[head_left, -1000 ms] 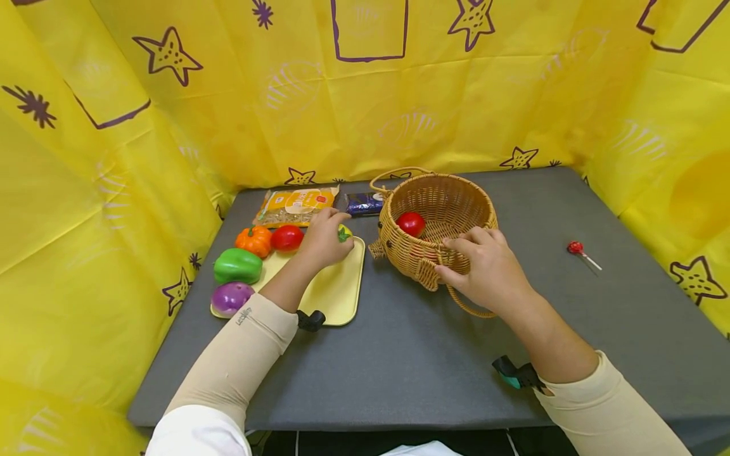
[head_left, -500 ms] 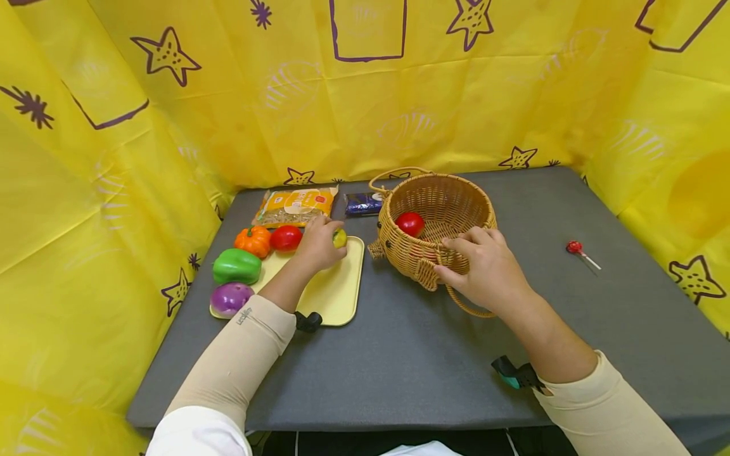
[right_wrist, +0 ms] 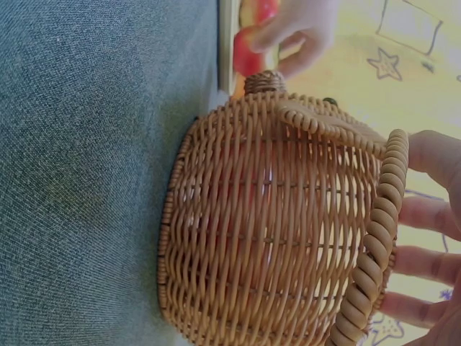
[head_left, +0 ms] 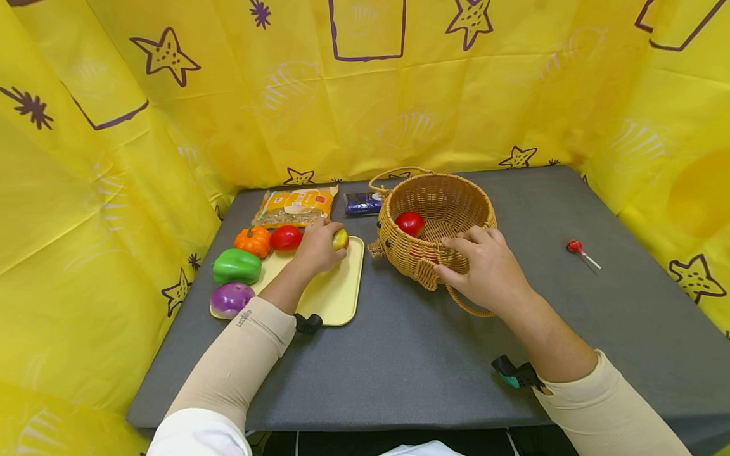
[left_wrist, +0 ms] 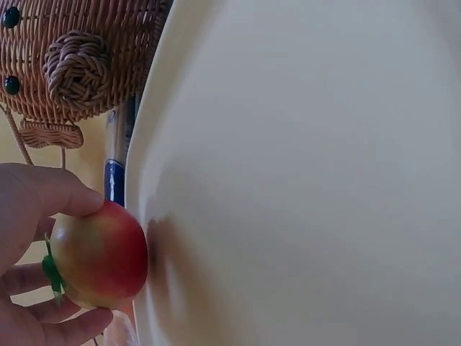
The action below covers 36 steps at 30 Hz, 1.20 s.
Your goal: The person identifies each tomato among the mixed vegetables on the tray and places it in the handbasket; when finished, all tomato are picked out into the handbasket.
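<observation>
Pinching a red-and-yellow fruit [head_left: 341,239] in my left hand [head_left: 319,247], at the far side of the yellow tray [head_left: 341,291], tray contact not determinable, my right hand [head_left: 486,269] gripping the wicker basket [head_left: 399,254] by its near rim, a red fruit [head_left: 410,223] inside.

Beige arm sleeves [head_left: 230,364] are worn, the left printed with dark lettering [head_left: 243,316]. Black wrist straps [head_left: 308,323], the right teal-accented, and a white upper sleeve [head_left: 199,435] are shown.

Head view bright and evenly lit, faint sheen on the yellow curtain [head_left: 353,114], left wrist view dimmer, soft-edged shadow on the pale tray [left_wrist: 310,151], right wrist view hazy, curtain washed out.
</observation>
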Each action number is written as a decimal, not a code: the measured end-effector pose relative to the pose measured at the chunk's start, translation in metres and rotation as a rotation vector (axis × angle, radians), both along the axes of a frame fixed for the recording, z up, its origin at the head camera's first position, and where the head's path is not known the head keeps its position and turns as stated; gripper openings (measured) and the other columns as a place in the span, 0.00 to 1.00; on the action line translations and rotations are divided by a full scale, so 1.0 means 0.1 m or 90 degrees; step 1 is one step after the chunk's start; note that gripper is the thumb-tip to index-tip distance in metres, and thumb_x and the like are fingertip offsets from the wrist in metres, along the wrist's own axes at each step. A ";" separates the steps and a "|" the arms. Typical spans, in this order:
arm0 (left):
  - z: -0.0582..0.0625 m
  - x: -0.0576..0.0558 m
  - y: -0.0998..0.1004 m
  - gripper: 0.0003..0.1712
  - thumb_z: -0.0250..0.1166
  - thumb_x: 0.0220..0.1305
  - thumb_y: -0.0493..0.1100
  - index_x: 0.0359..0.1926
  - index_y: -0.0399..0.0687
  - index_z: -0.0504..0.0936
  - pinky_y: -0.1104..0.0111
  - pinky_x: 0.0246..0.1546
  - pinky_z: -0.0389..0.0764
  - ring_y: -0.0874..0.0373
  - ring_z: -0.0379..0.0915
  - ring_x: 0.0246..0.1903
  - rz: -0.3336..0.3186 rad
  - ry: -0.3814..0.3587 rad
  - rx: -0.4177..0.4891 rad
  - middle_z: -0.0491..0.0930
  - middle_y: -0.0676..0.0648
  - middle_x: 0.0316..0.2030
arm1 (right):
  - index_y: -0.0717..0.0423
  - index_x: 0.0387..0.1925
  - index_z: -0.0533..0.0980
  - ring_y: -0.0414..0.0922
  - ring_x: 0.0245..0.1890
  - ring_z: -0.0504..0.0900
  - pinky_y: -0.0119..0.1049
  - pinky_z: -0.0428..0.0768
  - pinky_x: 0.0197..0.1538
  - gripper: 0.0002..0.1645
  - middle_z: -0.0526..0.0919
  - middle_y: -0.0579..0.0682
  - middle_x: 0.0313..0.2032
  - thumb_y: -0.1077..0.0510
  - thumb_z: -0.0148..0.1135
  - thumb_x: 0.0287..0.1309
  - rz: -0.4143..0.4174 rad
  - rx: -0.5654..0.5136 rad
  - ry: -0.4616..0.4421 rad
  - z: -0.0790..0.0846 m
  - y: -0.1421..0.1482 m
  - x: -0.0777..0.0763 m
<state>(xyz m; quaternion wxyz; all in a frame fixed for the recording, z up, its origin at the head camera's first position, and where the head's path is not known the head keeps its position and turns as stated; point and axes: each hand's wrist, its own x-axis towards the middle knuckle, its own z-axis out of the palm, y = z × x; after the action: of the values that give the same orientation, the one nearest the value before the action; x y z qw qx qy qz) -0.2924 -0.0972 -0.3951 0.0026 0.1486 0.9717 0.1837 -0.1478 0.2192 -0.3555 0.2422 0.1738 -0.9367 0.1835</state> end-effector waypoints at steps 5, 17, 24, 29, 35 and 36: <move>0.03 0.02 0.03 0.35 0.72 0.59 0.47 0.67 0.45 0.76 0.50 0.64 0.70 0.39 0.64 0.64 -0.009 0.029 0.026 0.70 0.38 0.63 | 0.56 0.49 0.86 0.60 0.43 0.75 0.55 0.73 0.54 0.28 0.80 0.56 0.38 0.45 0.77 0.50 0.001 0.002 -0.001 -0.01 0.00 -0.01; 0.34 0.21 0.25 0.35 0.71 0.61 0.48 0.69 0.50 0.76 0.49 0.60 0.74 0.39 0.64 0.64 -0.052 0.055 0.082 0.70 0.41 0.65 | 0.56 0.50 0.86 0.60 0.44 0.75 0.56 0.72 0.55 0.28 0.80 0.56 0.39 0.45 0.77 0.50 -0.002 0.003 -0.013 0.00 0.00 0.00; 0.50 0.32 0.37 0.34 0.72 0.61 0.48 0.68 0.51 0.76 0.49 0.58 0.76 0.39 0.63 0.65 -0.081 0.093 0.107 0.69 0.42 0.66 | 0.55 0.51 0.86 0.62 0.46 0.75 0.57 0.73 0.56 0.26 0.80 0.56 0.39 0.47 0.76 0.52 -0.007 0.001 -0.030 0.02 -0.01 0.01; 0.60 0.38 0.45 0.34 0.72 0.61 0.48 0.69 0.50 0.76 0.50 0.60 0.76 0.40 0.62 0.67 -0.098 0.117 0.111 0.68 0.42 0.68 | 0.55 0.51 0.86 0.62 0.47 0.75 0.57 0.73 0.56 0.27 0.80 0.56 0.39 0.46 0.76 0.52 -0.009 -0.001 -0.032 0.02 -0.01 0.02; 0.73 0.43 0.58 0.33 0.71 0.62 0.47 0.68 0.51 0.77 0.50 0.60 0.75 0.40 0.63 0.66 -0.121 0.165 0.113 0.69 0.42 0.68 | 0.56 0.50 0.86 0.61 0.46 0.75 0.57 0.72 0.57 0.26 0.80 0.56 0.39 0.46 0.77 0.52 -0.004 -0.001 -0.022 0.01 -0.01 0.02; 0.75 0.43 0.60 0.33 0.71 0.62 0.47 0.68 0.51 0.77 0.50 0.60 0.75 0.40 0.63 0.66 -0.124 0.173 0.115 0.69 0.42 0.68 | 0.56 0.50 0.86 0.61 0.46 0.75 0.57 0.72 0.57 0.26 0.80 0.56 0.38 0.46 0.77 0.52 -0.003 -0.001 -0.020 0.01 -0.01 0.02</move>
<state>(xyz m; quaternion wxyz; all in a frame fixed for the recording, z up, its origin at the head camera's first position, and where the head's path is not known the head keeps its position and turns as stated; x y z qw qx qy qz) -0.2491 -0.0373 -0.3202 -0.1239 0.2651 0.9237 0.2473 -0.1459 0.2183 -0.3542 0.2280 0.1682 -0.9407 0.1864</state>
